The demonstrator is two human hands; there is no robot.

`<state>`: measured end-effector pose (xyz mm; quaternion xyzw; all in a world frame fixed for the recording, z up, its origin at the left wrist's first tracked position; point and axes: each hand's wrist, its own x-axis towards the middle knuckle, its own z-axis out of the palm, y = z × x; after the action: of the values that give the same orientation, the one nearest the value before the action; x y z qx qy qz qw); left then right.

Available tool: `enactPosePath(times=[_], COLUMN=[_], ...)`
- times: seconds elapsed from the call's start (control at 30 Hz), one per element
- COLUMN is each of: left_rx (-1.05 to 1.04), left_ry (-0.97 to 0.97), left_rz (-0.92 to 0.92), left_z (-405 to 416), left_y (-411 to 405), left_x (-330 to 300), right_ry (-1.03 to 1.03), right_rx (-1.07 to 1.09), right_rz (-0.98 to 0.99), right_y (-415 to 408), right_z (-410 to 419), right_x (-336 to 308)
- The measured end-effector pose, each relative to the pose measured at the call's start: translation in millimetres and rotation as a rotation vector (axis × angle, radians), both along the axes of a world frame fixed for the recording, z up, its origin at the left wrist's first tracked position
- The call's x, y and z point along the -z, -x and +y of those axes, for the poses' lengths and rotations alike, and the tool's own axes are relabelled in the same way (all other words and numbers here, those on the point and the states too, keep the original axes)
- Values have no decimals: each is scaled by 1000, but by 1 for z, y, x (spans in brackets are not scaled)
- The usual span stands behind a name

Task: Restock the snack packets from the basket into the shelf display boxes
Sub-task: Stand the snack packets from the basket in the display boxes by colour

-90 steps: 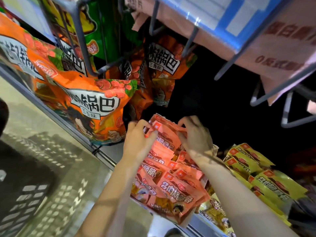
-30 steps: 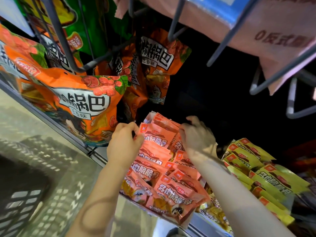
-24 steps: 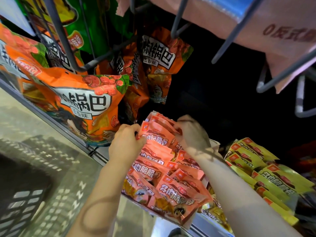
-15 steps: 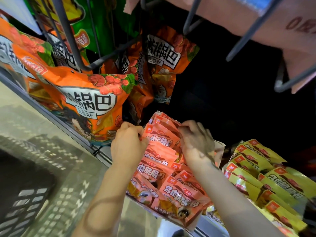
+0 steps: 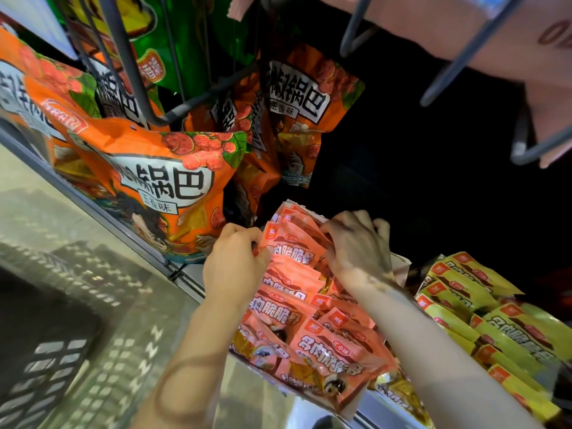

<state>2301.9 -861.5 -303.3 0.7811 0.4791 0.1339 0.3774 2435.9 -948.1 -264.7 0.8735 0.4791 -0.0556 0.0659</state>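
Left hand: your left hand sits at the left edge of the pink snack packets, fingers curled, pinching the left side of the rear packets.
Right hand: your right hand is at the right edge of the same bundle, fingers bent over the packet tops and gripping them.
Pink snack packets: they stand in an overlapping row inside the pink display box on the shelf, leaning back, the ones you hold being at the far end of the row.
Yellow snack packets: these lie in a neighbouring row just to the right of the pink ones, beside your right forearm.
Orange bags: large orange bags hang to the left and behind, the nearest just beside your left hand; whether it touches you cannot tell.
Wire hooks: grey metal hooks cross the top of the view, above both hands.
Shelf edge: a grey rail runs diagonally below the orange bags to the pink box.
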Motion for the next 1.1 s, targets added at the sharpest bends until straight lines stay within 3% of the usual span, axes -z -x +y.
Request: enactPosePath(times=[0.17, 0.47, 0.7, 0.87, 0.97, 1.1], left_rx=[1, 1, -3, -6, 8, 21], left_ry=[1, 22, 15, -62, -82, -48], left_rz=[1, -2, -30, -125, -106, 57], left_z=[-1, -1, 0, 0, 0, 4], left_y=[2, 3, 3, 0, -5, -8], left_x=[-2, -3, -2, -1, -2, -7], right_ry=[78, 68, -123, -593, -487, -284], right_rx=[-34, 23, 53, -38, 90, 116], right_rz=[-29, 187, 162, 96, 230, 275], right_y=[2, -1, -3, -5, -6, -12], right_z=[1, -1, -5, -8, -7, -3], right_x=[-5, -5, 1, 7, -1, -12])
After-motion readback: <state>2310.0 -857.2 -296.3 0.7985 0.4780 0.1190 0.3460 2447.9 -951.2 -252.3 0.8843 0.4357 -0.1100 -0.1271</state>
